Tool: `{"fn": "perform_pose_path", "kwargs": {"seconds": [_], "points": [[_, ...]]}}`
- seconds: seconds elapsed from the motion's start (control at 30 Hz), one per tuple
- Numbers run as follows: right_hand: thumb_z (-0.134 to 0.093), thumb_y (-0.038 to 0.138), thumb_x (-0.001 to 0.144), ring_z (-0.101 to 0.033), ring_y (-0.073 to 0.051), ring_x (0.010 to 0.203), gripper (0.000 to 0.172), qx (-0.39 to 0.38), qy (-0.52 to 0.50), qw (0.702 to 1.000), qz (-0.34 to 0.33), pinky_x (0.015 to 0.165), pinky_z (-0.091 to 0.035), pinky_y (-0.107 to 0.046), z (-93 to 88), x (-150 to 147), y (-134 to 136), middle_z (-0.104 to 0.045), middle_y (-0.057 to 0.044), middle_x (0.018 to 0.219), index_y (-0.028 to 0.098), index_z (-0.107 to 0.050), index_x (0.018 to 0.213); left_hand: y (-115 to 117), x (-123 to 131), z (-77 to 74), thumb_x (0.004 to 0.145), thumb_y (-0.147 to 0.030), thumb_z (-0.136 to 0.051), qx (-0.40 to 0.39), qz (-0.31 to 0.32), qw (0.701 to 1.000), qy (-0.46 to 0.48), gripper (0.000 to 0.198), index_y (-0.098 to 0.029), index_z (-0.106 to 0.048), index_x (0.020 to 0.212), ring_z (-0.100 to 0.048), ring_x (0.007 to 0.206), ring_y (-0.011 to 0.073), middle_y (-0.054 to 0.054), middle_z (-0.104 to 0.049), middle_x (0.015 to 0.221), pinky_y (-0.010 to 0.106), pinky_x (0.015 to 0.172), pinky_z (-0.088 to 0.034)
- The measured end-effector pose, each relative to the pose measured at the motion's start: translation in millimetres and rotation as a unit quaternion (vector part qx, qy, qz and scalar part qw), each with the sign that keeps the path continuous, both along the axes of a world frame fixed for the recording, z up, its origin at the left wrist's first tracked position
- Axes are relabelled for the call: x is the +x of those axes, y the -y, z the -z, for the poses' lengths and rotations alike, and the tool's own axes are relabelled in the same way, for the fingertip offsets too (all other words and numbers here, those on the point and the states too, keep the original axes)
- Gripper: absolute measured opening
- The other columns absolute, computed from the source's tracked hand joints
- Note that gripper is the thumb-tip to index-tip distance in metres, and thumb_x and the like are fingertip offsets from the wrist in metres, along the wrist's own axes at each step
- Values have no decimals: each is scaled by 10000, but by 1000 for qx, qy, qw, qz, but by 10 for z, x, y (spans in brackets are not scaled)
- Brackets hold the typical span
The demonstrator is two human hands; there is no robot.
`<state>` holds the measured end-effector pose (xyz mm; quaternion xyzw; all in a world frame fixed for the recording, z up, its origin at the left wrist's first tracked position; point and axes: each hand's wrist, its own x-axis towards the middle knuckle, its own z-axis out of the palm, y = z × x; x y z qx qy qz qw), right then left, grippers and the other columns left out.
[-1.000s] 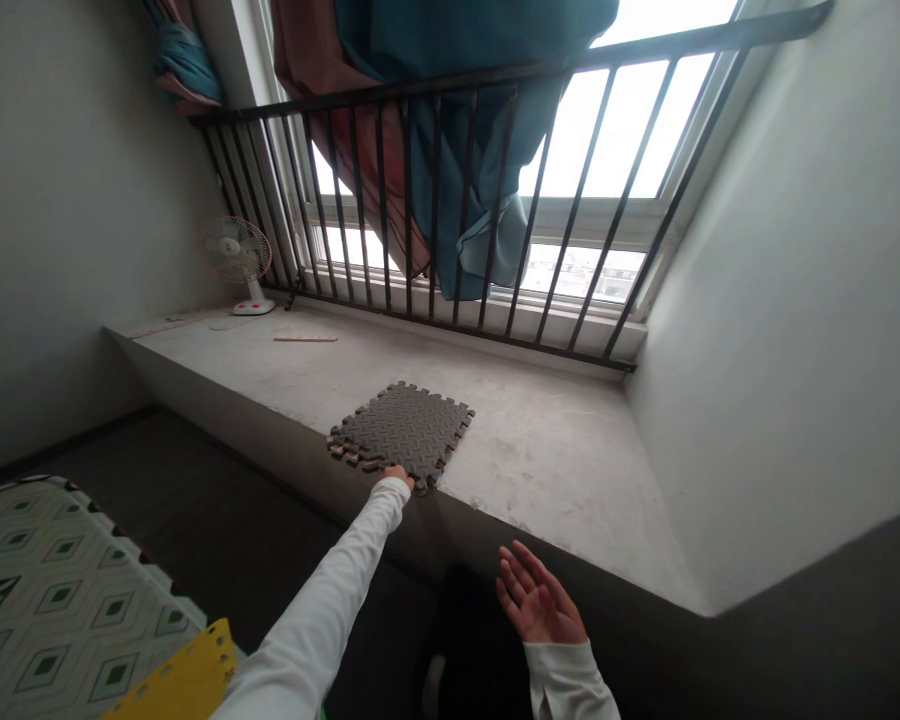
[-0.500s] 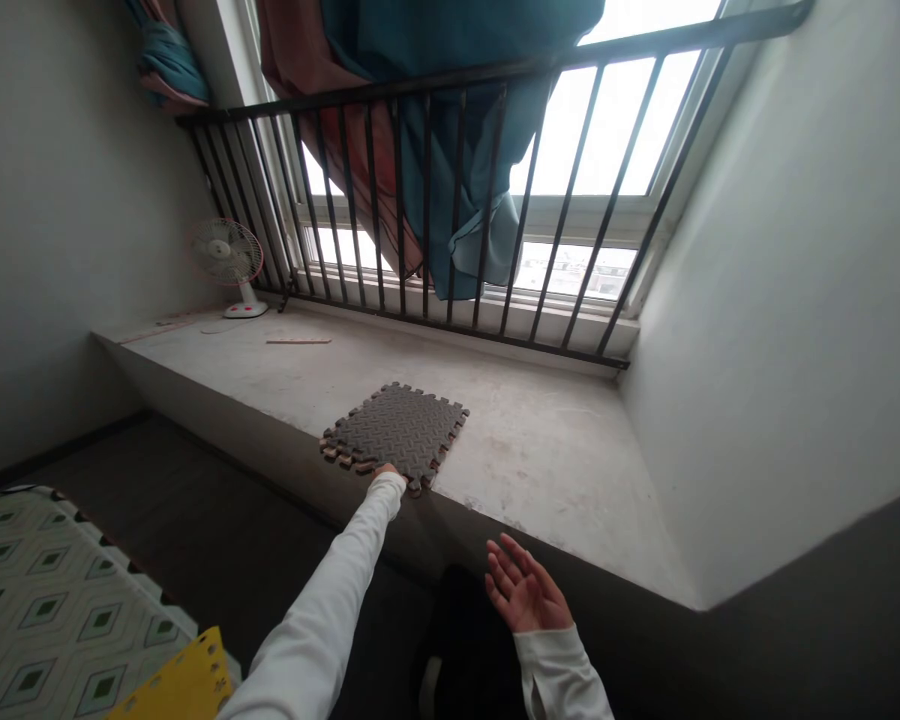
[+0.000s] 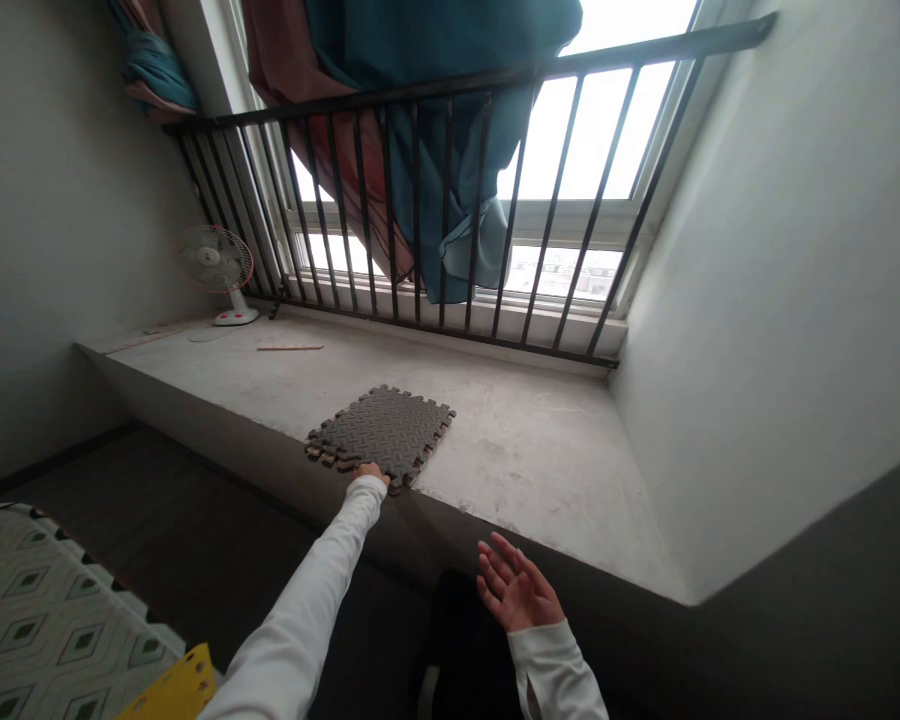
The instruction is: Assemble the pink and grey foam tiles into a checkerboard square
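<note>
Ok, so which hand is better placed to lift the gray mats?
Probably the left hand: it is at the front edge of the gray mats, with its arm stretched out. The right hand is open, apart from the mats and off the ledge.

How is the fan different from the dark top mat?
The fan stands upright, while the top mat lies flat. The fan is pale with a pinkish rim; the top mat is dark with a zigzag pattern. The left hand is at the top mat's edge but far from the fan. Both are on the ledge.
</note>
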<state>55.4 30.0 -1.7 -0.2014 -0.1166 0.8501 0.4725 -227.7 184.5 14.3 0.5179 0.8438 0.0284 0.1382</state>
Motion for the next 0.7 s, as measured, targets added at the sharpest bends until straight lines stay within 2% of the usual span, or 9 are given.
{"fn": "perform_pose_path", "kwargs": {"seconds": [0.27,0.5,0.7], "points": [[-527,367,691,-506,-164,987,356,1,14,1000,-8,892,-317,-383,28,-24,-57,-562,-59,1099,237,-562,1020,60,-219,-14,656,-334,-498,-39,-24,999,-22,380,-129,-594,962,-541,965,236,163,-587,1043,277,749,-448],[-544,358,680,-513,-153,973,338,-15,5,1000,-18,888,-322,-369,32,-51,-95,-571,-47,1087,247,-575,998,67,-252,-10,662,-333,-511,-64,5,998,-24,364,-128,-596,950,-547,957,206,145,-596,1037,234,759,-432],[-528,366,691,-515,-159,967,341,-13,18,1000,-5,883,-323,-380,65,-62,-105,-562,-60,1099,240,-569,1006,182,-268,-89,671,-392,-489,-53,23,997,-47,389,-153,-569,967,-544,958,231,152,-590,1035,279,746,-431]]}}
